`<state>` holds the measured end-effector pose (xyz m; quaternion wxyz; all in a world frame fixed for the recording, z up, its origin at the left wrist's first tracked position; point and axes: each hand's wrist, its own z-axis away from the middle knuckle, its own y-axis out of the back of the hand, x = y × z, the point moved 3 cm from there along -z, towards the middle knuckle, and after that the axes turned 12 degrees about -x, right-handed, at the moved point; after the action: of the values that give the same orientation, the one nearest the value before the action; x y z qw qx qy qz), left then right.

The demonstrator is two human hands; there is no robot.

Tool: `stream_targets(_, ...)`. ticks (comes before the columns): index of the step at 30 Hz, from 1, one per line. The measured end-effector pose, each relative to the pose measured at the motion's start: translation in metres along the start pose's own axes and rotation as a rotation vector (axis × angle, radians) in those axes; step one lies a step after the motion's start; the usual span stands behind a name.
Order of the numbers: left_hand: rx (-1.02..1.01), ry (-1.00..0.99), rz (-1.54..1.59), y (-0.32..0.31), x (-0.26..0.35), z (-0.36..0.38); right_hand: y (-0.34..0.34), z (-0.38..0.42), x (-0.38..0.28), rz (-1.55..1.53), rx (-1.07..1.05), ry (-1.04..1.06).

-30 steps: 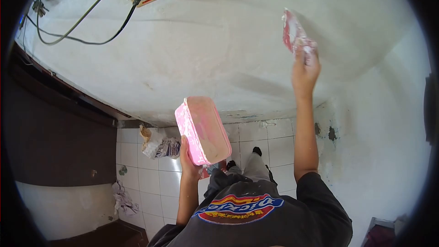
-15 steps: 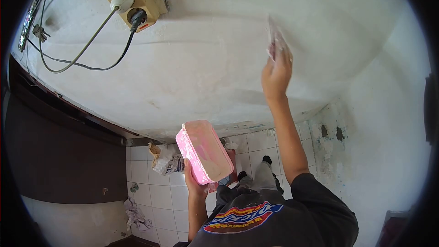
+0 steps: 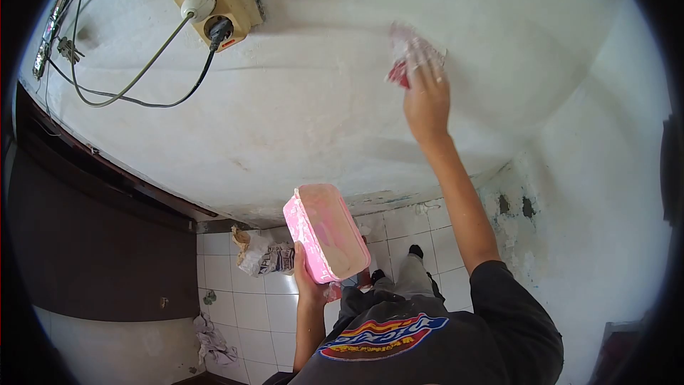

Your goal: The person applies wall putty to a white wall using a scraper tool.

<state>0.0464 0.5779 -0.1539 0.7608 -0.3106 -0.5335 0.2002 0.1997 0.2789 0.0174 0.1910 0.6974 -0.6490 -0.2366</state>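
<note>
My left hand (image 3: 309, 286) is closed around the lower side of a pink plastic tub (image 3: 308, 232). Whitish putty coats the inside of the tub and is smeared on its outer wall; the open top tilts up toward me. Higher up, at the wall (image 3: 306, 114), my right hand (image 3: 427, 100) grips a flat red putty spreader (image 3: 399, 73) covered in white paste. Its broad face shows now, slightly blurred, and lies at or very near the wall surface. Part of the spreader is hidden behind my fingers.
A cream socket block (image 3: 231, 11) with two plugs and hanging cables is on the wall at upper left. Below are a dark door panel (image 3: 92, 235), a plastic bag (image 3: 267, 255) and a crumpled cloth (image 3: 214, 340) on the white tiles. Damaged plaster (image 3: 516, 224) marks the right corner.
My right hand has moved slightly left and the putty spreader has turned from edge-on to showing its face. The tub in my left hand has shifted a little right in view.
</note>
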Motion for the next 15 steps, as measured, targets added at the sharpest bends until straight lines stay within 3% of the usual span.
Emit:
stream_targets(3,-0.036,0.031,0.033,0.002,-0.005,-0.003,-0.030,0.047,0.001,0.033,-0.116,0.093)
stream_targets(5,0.053,-0.027,0.033,-0.009,-0.002,0.001,-0.026,0.066,0.009,0.024,-0.171,0.105)
stream_targets(7,-0.005,-0.034,0.007,-0.008,-0.001,0.007,-0.012,0.065,0.011,0.003,-0.320,0.142)
stream_targets(10,-0.077,-0.062,-0.011,-0.013,0.000,0.006,0.030,0.012,0.015,-0.011,-0.132,0.177)
stream_targets(13,-0.089,-0.081,-0.013,-0.015,-0.001,0.005,0.028,-0.016,0.014,0.133,-0.066,0.152)
stream_targets(15,-0.082,-0.078,0.026,-0.009,-0.004,0.002,0.003,0.008,0.015,0.130,-0.053,0.189)
